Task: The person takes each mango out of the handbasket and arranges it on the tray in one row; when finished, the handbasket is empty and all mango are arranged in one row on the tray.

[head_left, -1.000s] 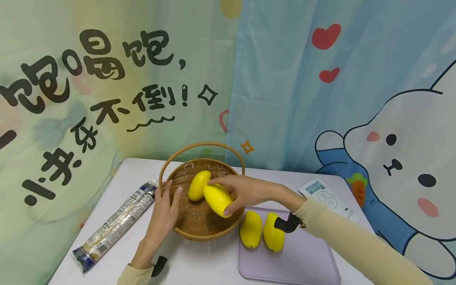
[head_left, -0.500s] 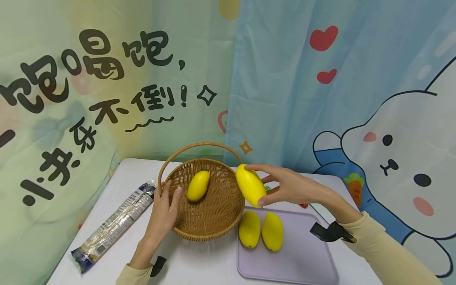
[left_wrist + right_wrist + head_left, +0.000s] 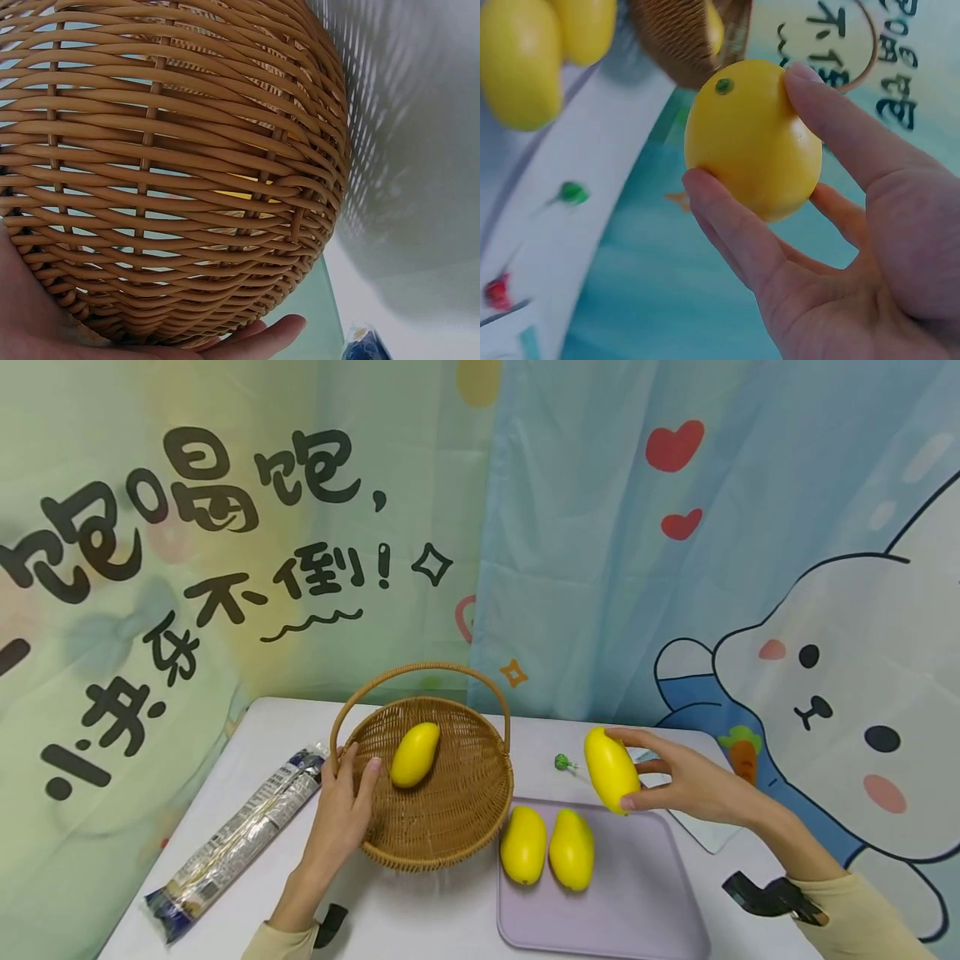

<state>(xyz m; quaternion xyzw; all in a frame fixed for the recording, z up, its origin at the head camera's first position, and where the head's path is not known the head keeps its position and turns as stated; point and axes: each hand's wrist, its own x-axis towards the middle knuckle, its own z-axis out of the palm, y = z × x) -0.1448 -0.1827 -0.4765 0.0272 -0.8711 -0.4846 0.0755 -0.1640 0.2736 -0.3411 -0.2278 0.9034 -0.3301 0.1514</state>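
My right hand [image 3: 693, 781] holds a yellow mango [image 3: 610, 770] in the air above the back of the lilac tray [image 3: 637, 902]. Fingers and thumb pinch it from opposite sides, as the right wrist view shows of the same mango [image 3: 754, 150]. Two more mangoes [image 3: 523, 845] lie side by side at the tray's left end. One mango [image 3: 415, 755] is inside the brown wicker basket [image 3: 450, 814]. My left hand [image 3: 339, 814] grips the basket's left rim, its thumb at the inner side; in the left wrist view its fingers lie along the woven wall [image 3: 180, 195].
A long silver packet [image 3: 240, 839] lies left of the basket. Behind the tray is a small green-headed pick [image 3: 562, 762]; a red-headed one [image 3: 496, 292] shows in the right wrist view. A white scale [image 3: 708, 833] sits partly behind my right hand. Printed curtains back the table.
My right hand has lifted the mango out of the basket and carried it rightward, over the tray's back edge. The left hand has stayed on the basket rim.
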